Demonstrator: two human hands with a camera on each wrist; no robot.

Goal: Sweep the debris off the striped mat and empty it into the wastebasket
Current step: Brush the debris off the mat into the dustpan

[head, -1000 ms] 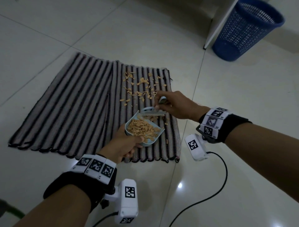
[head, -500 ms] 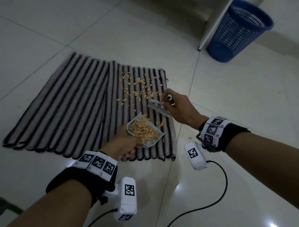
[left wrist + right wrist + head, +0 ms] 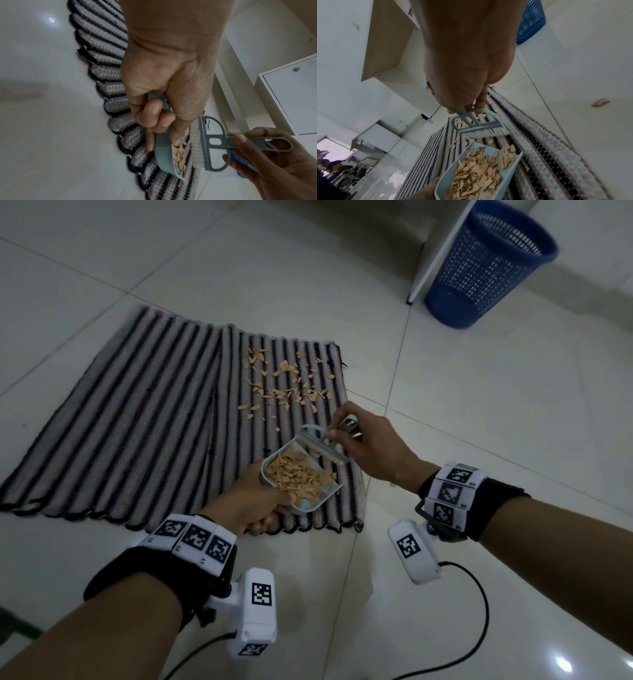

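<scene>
A striped grey and black mat (image 3: 137, 412) lies on the tiled floor. Tan chips of debris (image 3: 287, 385) are scattered over its far right part. My left hand (image 3: 246, 501) grips the handle of a small light-blue dustpan (image 3: 322, 501), which is heaped with chips and sits low over the mat's near right corner. My right hand (image 3: 370, 446) holds the handle of a small blue brush (image 3: 322, 448); its white bristles (image 3: 485, 134) hang just above the pan's far edge. In the left wrist view the brush (image 3: 212, 146) stands beside the pan (image 3: 163, 152). The blue mesh wastebasket (image 3: 486, 265) stands far right.
A white cabinet panel (image 3: 442, 248) stands just left of the wastebasket. A black cable (image 3: 479, 611) trails on the floor under my right wrist. One loose chip (image 3: 600, 103) lies on the tiles right of the mat. Pale floor tiles (image 3: 513, 412) stretch between mat and basket.
The brush lifted away from the pan toward the scattered chips, then came back to the pan's far edge. The dustpan has stayed in about the same place, and my head view drifted.
</scene>
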